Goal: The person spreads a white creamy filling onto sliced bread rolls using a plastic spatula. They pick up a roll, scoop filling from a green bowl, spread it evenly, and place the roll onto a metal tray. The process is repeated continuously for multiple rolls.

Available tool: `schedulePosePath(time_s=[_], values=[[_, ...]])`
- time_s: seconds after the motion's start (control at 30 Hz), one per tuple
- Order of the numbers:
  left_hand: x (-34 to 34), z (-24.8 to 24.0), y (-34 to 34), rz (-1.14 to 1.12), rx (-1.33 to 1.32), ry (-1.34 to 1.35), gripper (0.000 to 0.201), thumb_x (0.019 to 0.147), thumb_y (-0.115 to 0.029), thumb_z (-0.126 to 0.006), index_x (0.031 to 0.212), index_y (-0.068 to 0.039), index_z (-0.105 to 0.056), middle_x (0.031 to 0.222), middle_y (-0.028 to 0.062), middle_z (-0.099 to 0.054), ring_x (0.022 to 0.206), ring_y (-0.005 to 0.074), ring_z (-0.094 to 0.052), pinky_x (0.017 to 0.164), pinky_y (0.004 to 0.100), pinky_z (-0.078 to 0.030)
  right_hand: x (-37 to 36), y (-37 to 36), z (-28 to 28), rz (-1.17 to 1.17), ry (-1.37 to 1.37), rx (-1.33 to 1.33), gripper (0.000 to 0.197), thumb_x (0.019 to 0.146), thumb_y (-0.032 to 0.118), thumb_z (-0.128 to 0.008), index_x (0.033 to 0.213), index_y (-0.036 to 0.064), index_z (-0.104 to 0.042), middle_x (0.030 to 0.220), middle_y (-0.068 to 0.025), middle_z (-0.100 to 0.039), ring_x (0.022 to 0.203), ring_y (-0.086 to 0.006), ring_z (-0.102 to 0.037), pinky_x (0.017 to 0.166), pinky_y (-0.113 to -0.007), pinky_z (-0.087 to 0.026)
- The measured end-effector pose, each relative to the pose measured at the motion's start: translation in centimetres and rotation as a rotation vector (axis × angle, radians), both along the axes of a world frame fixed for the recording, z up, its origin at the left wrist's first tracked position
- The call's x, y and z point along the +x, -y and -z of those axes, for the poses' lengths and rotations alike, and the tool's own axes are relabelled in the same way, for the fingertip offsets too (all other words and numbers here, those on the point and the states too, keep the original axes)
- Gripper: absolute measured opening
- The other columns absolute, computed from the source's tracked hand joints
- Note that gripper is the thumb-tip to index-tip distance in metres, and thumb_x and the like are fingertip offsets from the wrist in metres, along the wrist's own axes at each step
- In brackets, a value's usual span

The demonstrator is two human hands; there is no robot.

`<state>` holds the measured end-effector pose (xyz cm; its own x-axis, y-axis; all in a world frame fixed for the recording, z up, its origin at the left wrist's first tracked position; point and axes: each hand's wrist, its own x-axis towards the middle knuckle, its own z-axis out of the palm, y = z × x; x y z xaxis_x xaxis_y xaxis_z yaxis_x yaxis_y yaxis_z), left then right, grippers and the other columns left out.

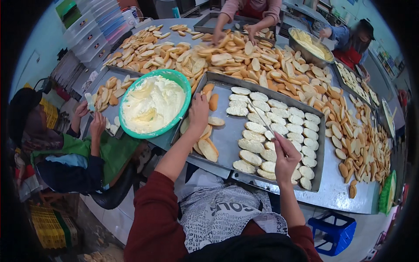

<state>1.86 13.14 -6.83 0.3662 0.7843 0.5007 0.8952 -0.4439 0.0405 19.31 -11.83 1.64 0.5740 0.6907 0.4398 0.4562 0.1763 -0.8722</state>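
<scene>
A thin metal spreading knife [262,115] is gripped in my right hand [286,158], its long blade slanting away over rows of cream-covered bread slices [279,120] in a large metal tray [322,144]. My left hand [199,112] reaches over the tray's left side with its fingers curled down beside plain bread slices [208,147]; whatever its fingertips pinch is hidden. Just left of that hand, a green basin [188,89] holds a mound of pale cream [150,102].
Loose bread slices [244,56] heap across the metal table [325,194]. One person's hands [251,32] sort slices at the far side. Other people work at the left [65,148] and far right [353,43], by a cream bowl [310,43]. A blue stool [334,233] stands below right.
</scene>
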Motion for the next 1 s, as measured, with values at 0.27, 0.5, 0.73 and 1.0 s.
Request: schedulePosePath(time_s=[0.27, 0.5, 0.73, 1.0], values=[[-0.3, -1.5, 5.2, 0.454, -0.246, 0.151, 0.024, 0.076, -0.003, -0.055, 0.100, -0.003, -0.053, 0.088, 0.0169, -0.059, 0.089, 0.0332, -0.056, 0.076, 0.0448, -0.044, -3.3, -10.7, -4.2, -0.279, 0.030, -0.198, 0.028, 0.089, 0.005, -0.057, 0.116, 0.0073, -0.066, 0.081, -0.0056, -0.068, 0.069, -0.0076, -0.058, 0.060, -0.023, -0.044], [-0.7, 2.2, 3.6, 0.334, -0.297, -0.025, 0.017, 0.078, -0.006, -0.055, 0.095, -0.005, -0.058, 0.085, 0.0173, -0.065, 0.089, 0.0292, -0.063, 0.075, 0.0402, -0.049, -10.2, -22.2, -4.7, -0.390, 0.815, -0.102, 0.030, 0.076, 0.004, -0.059, 0.102, 0.0140, -0.072, 0.088, -0.0076, -0.069, 0.070, -0.0289, -0.064, 0.061, -0.036, -0.048], [-1.6, -0.4, 3.9, 0.417, -0.449, 0.281, 0.018, 0.082, -0.007, -0.052, 0.097, 0.003, -0.056, 0.095, 0.0235, -0.062, 0.086, 0.0379, -0.061, 0.076, 0.0463, -0.048, -14.5, -29.3, -2.2, -0.483, 1.167, -0.134, 0.027, 0.061, 0.002, -0.062, 0.084, 0.0113, -0.073, 0.078, -0.0137, -0.066, 0.068, -0.0312, -0.064, 0.059, -0.041, -0.049], [-6.2, -2.0, 11.8, 0.541, -1.258, 1.213, 0.046, 0.098, -0.026, -0.041, 0.136, -0.001, -0.033, 0.103, 0.0129, -0.058, 0.082, 0.0219, -0.058, 0.076, 0.0348, -0.046, -16.3, -27.2, -3.8, -0.970, 1.091, -0.375, 0.026, 0.064, 0.005, -0.062, 0.084, 0.0150, -0.076, 0.071, -0.0123, -0.068, 0.065, -0.0294, -0.063, 0.059, -0.038, -0.048]])
